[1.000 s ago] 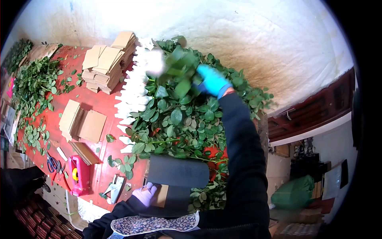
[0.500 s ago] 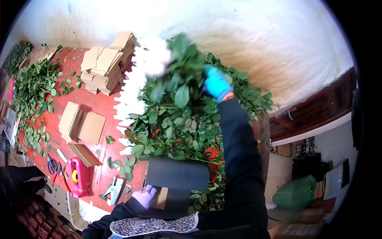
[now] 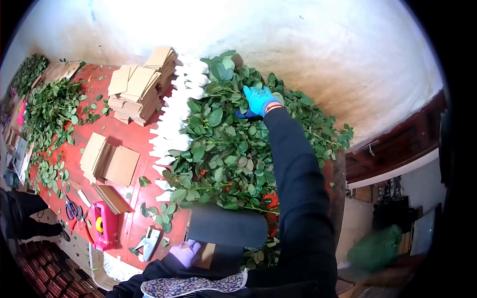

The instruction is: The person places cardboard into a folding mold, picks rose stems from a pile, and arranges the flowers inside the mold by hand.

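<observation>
My right hand (image 3: 261, 101), in a blue glove, is closed round leafy rose stems at the back of a large green heap (image 3: 231, 144). The flower heads at the left end of the heap are wrapped in white ribbed sleeves (image 3: 171, 119), lined up in a row. My left hand (image 3: 186, 254), in a lilac glove, is closed at the edge of a brown cardboard piece (image 3: 205, 256) by the table's front. Beside that hand lies a black sheet (image 3: 226, 226). Leaves hide part of my right fingers.
Stacked cardboard pieces (image 3: 131, 92) stand on the red table (image 3: 149, 186), with more cardboard (image 3: 112, 161) nearer. A pink tape dispenser (image 3: 105, 228), scissors (image 3: 73, 209), red-handled pliers (image 3: 82, 226) and a stapler (image 3: 147, 243) lie at the front left. More foliage (image 3: 52, 111) lies far left.
My right hand has lowered the stems, which were blurred and raised, onto the back of the heap. The white-sleeved head now rests in the row. My left hand stays by the cardboard.
</observation>
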Demonstrator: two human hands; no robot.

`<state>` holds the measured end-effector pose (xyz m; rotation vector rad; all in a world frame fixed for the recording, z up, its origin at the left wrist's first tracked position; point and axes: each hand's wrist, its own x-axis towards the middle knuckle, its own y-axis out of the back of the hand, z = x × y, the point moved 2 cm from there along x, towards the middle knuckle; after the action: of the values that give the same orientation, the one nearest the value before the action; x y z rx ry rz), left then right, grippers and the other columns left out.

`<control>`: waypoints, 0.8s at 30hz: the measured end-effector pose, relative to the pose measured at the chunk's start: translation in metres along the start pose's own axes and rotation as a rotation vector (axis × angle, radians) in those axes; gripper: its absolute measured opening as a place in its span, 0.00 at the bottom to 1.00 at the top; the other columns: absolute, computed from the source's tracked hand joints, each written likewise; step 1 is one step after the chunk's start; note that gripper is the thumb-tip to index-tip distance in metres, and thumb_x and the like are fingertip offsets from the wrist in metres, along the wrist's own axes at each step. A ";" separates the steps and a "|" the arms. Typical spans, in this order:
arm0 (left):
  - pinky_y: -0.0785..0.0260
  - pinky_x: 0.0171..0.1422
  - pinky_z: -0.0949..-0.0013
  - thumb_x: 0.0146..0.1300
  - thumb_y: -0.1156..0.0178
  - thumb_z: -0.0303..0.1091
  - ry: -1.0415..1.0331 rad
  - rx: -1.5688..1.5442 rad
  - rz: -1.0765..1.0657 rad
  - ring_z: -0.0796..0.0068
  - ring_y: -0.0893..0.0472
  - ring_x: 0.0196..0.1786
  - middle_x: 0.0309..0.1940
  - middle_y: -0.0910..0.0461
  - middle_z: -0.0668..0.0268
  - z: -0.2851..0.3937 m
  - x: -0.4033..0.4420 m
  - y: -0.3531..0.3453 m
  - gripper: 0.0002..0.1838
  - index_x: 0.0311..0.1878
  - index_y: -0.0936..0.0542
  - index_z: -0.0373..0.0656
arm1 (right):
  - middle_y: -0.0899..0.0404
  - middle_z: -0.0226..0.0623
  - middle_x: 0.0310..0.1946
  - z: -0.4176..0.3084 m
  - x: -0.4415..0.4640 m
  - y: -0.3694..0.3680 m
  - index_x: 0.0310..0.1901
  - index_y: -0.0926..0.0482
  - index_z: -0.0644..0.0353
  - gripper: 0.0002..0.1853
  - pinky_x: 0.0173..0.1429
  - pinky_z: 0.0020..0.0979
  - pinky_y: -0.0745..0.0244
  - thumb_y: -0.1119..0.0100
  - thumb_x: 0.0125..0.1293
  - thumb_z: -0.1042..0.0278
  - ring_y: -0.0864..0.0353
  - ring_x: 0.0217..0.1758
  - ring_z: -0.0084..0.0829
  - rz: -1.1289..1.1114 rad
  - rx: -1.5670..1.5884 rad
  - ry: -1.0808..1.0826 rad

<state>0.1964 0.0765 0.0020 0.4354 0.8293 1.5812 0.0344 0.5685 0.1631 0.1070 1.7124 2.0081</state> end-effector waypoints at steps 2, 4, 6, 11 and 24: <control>0.22 0.39 0.52 0.60 0.38 0.38 -0.002 0.028 0.038 0.51 0.18 0.42 0.48 0.26 0.56 -0.002 0.001 0.000 0.18 0.51 0.28 0.45 | 0.24 0.53 0.59 0.005 -0.002 -0.010 0.71 0.36 0.60 0.37 0.68 0.51 0.32 0.36 0.60 0.62 0.25 0.63 0.51 0.170 -0.091 0.138; 0.22 0.39 0.53 0.60 0.38 0.37 -0.004 0.039 0.015 0.52 0.17 0.43 0.49 0.26 0.57 -0.002 0.002 0.003 0.18 0.52 0.28 0.45 | 0.19 0.51 0.48 0.012 -0.019 -0.020 0.67 0.34 0.62 0.33 0.57 0.46 0.24 0.40 0.59 0.74 0.19 0.52 0.51 0.435 0.042 0.226; 0.22 0.39 0.54 0.59 0.38 0.37 -0.016 0.054 0.038 0.53 0.17 0.43 0.49 0.26 0.57 -0.001 0.002 0.003 0.19 0.53 0.28 0.45 | 0.18 0.52 0.45 0.015 -0.053 -0.018 0.68 0.34 0.63 0.34 0.52 0.45 0.22 0.41 0.57 0.78 0.17 0.47 0.51 0.543 0.059 0.194; 0.22 0.40 0.53 0.58 0.38 0.35 -0.044 0.029 0.007 0.52 0.18 0.44 0.48 0.26 0.57 -0.004 0.002 0.003 0.19 0.52 0.28 0.43 | 0.20 0.51 0.48 0.044 -0.149 0.029 0.65 0.29 0.63 0.35 0.56 0.45 0.24 0.34 0.50 0.74 0.20 0.50 0.53 0.615 0.025 0.196; 0.23 0.39 0.51 0.59 0.37 0.37 -0.041 0.029 -0.013 0.50 0.18 0.43 0.48 0.27 0.56 -0.007 0.000 -0.003 0.18 0.49 0.28 0.43 | 0.16 0.47 0.43 0.011 -0.249 0.179 0.55 0.21 0.61 0.27 0.54 0.42 0.22 0.37 0.49 0.81 0.16 0.45 0.48 0.955 -0.414 0.269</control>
<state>0.1935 0.0748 -0.0052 0.4814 0.8229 1.5448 0.1999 0.4598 0.3975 0.6347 1.4719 3.1503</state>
